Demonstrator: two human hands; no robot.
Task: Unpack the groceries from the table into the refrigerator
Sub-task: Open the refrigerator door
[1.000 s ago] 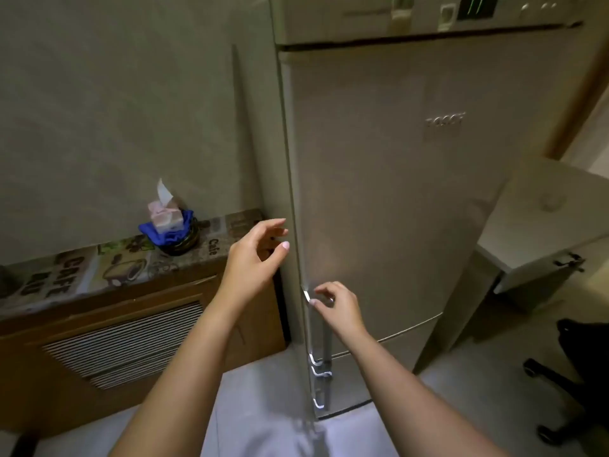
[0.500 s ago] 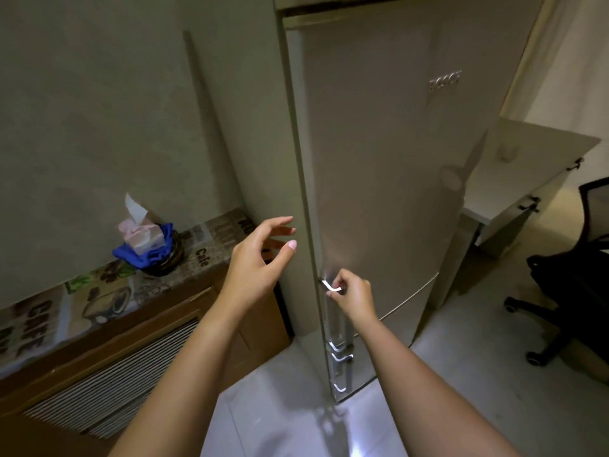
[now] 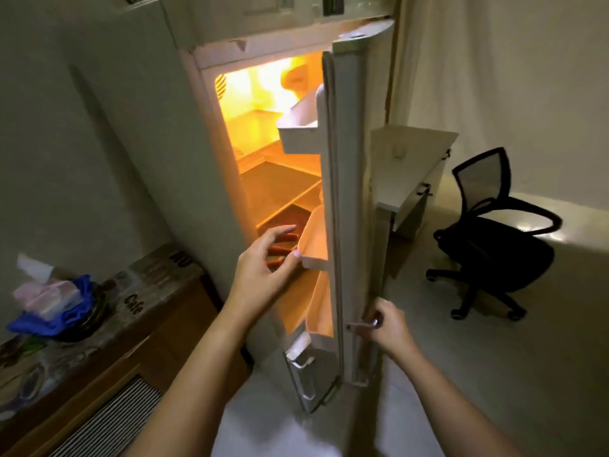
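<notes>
At the refrigerator [image 3: 211, 166]: door [image 3: 349, 199] swung wide, seen edge-on, interior lit orange. Right hand [image 3: 387, 328] is closed around the door handle [image 3: 361, 324] low on the outer face. Left hand [image 3: 263, 262] is loosely open, holding nothing, thumb tip touching the corner of the lower door bin [image 3: 313, 239], fingers reaching into the opening near some reddish items on a low shelf; can't tell what those are. Shelves [image 3: 276, 186] above look mostly bare, upper door bin [image 3: 296, 127] too, though glare washes out the top. Step in hand looks like access only, door opened, nothing loaded. No groceries visible anywhere in frame and neither hand carries any; the table they sit on must be out of view. Side bench [image 3: 138, 301] on the left only holds a tissue pack [image 3: 46, 295] on a blue cloth [image 3: 66, 318]. Next move probably: let go of the handle, leave the door standing open, turn to fetch the first item. Office chair [image 3: 494, 239] stands well clear on the right.
</notes>
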